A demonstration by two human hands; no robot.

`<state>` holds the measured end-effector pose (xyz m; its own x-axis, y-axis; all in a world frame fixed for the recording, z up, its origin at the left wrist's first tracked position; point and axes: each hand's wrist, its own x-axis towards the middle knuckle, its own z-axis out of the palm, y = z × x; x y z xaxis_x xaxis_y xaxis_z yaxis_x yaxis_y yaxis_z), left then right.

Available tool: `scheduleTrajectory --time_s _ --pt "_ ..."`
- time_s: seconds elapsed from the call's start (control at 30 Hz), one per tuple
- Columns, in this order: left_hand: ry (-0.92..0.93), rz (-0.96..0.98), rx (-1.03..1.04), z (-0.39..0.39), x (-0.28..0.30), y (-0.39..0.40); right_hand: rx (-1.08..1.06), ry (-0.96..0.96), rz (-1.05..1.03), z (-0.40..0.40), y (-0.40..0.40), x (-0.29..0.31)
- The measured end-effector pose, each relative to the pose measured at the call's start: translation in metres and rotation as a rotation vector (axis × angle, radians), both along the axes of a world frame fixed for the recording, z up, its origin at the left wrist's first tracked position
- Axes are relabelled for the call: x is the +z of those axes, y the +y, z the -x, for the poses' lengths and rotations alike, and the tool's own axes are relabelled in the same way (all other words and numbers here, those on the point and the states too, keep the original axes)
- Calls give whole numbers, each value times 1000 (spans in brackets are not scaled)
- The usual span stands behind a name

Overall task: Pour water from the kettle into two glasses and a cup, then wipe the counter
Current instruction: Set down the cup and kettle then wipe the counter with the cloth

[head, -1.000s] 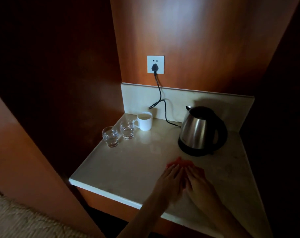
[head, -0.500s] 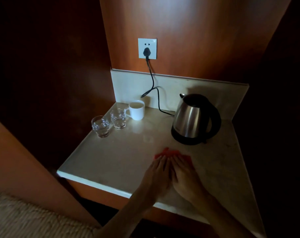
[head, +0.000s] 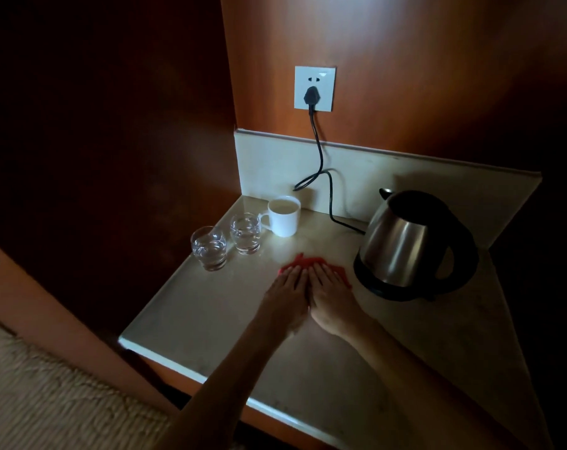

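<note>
Hands flat, side by side, on a red cloth (head: 311, 263) mid-counter. Left hand (head: 287, 295) and right hand (head: 332, 297) touch along the inner edges, fingers straight and together, palms down, pinning the cloth rather than gripping it. Fingertips point away from the person toward the back wall. Cloth is mostly covered; its visible part runs left-right across the fingertips, right end just beside the kettle (head: 405, 241) base.

Kettle upright on its black base at the right of the counter (head: 204, 306), spout toward the back-left, handle toward the front-right. Cord (head: 321, 164) runs from behind it up to the wall socket (head: 314, 88).

Near glass (head: 209, 247), far glass (head: 245, 232) and white cup (head: 283, 216) line up along the left edge, front to back, each holding liquid. Cup handle points left toward the far glass.
</note>
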<state>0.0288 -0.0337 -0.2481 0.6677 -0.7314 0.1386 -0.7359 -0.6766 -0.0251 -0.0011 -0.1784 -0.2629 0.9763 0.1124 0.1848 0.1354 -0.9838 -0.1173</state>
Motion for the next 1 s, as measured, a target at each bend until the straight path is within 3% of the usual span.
scheduleTrajectory --time_s 0.2,0.47,0.77,0.9,1.0 --pt "-78 -27 -45 -46 5 -14 -9 -40 -49 -57 -19 -6" --pt "-124 -49 -52 -77 5 -15 -15 98 -77 -95 -22 -9" --pt "18 362 -85 -72 9 -15 -198 83 -59 -58 3 1" --pt "-97 403 -263 -76 21 -37 -351 102 -47 -68 -6 2" --pt "-35 407 -329 -93 19 -53 -390 208 23 -81 -18 -6"
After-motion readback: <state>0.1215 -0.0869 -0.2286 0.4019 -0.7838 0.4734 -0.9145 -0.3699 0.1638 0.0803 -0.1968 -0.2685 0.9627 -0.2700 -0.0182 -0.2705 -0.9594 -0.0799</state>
